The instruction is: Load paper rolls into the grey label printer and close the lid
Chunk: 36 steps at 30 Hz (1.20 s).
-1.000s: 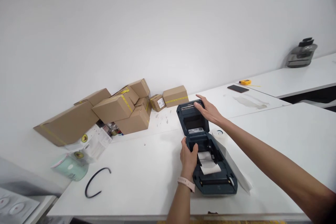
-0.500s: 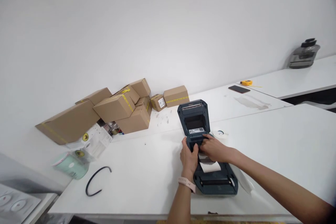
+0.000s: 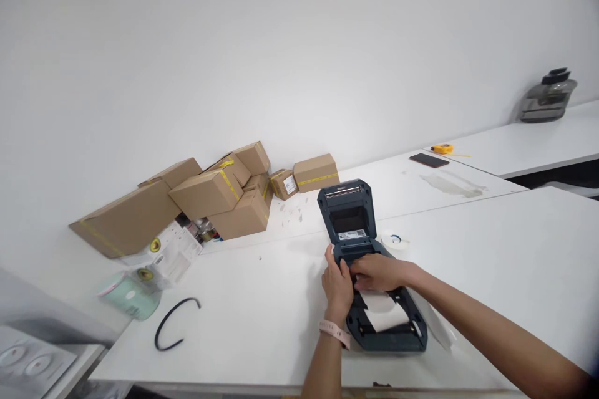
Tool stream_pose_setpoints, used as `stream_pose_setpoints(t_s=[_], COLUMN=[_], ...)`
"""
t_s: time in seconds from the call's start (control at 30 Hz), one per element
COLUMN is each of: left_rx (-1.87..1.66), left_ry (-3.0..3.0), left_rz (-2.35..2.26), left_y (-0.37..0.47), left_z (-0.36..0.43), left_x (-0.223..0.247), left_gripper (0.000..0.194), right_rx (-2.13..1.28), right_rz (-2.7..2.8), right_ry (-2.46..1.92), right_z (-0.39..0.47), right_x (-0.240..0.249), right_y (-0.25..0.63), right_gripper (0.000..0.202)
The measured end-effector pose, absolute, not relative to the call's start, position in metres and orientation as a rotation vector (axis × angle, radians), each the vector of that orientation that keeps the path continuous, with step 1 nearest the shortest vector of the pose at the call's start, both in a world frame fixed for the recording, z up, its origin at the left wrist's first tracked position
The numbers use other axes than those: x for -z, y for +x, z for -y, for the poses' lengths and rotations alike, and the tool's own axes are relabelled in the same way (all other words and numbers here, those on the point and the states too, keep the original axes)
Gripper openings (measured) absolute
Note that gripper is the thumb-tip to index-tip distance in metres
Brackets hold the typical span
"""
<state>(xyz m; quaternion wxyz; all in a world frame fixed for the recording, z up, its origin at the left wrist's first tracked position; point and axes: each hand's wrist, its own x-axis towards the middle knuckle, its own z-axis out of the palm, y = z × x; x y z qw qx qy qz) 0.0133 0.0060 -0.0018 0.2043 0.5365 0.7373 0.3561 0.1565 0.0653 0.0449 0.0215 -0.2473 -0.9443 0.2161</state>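
A dark label printer (image 3: 387, 344) stands on the white table with its lid (image 3: 349, 215) raised. My left hand (image 3: 337, 285), with a pink band at its wrist, grips the printer's left side near the hinge. Inside the body, my right hand (image 3: 374, 271) has its fingers curled down at the roll bay; what they hold, if anything, is hidden. White label paper (image 3: 386, 313) extends from beneath the right hand over the front edge of the printer's inside. A small roll of white tape (image 3: 394, 241) lies just right of the hinge.
Cardboard boxes (image 3: 206, 193) are piled at the back left. A black curved strip (image 3: 163, 324) and a mint container (image 3: 131, 297) sit at the left. Further right are a phone (image 3: 429, 160), a yellow tape measure (image 3: 442, 149) and a large bottle (image 3: 548, 100).
My right hand has shifted down a little inside the printer. The white paper now reaches further toward the printer's front. The left hand keeps its place on the side.
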Motion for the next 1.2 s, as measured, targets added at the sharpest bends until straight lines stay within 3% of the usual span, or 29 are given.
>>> stream_pose_setpoints(t_s=[0.17,0.27,0.37,0.47,0.63,0.83,1.1,1.2], left_rx=[-1.026,-1.045,-1.053,-1.063,-1.073,-1.087,-1.141,-1.188], left_ry=[1.479,1.471,1.472,1.479,1.48,1.473,1.482,1.468], left_rz=[-2.025,-2.013,-2.006,-2.003,-2.002,-2.002,-1.967,-1.945], left_y=[0.014,0.014,0.014,0.014,0.014,0.014,0.012,0.011], left_z=[-0.007,-0.007,-0.006,-0.004,-0.003,-0.003,-0.005,-0.005], left_x=[0.004,0.007,0.008,0.007,0.006,0.008,0.006,0.006], left_gripper=[0.051,0.05,0.05,0.05,0.049,0.048,0.04,0.033], right_rx=[-1.162,-1.265,-1.131,-1.01,-0.9,-1.101,-1.154,-1.221], right_rz=[2.361,2.009,1.723,1.75,1.895,1.777,1.841,1.921], right_ry=[-0.674,-0.85,-1.127,-1.297,-1.259,-1.274,-1.188,-1.119], right_z=[-0.057,-0.05,-0.046,-0.049,-0.061,-0.073,-0.127,-0.14], right_x=[-0.06,-0.017,0.035,0.063,0.065,0.073,0.042,0.033], right_y=[0.255,0.322,0.359,0.356,0.318,0.316,0.289,0.271], right_gripper=[0.049,0.054,0.044,0.043,0.048,0.058,0.079,0.072])
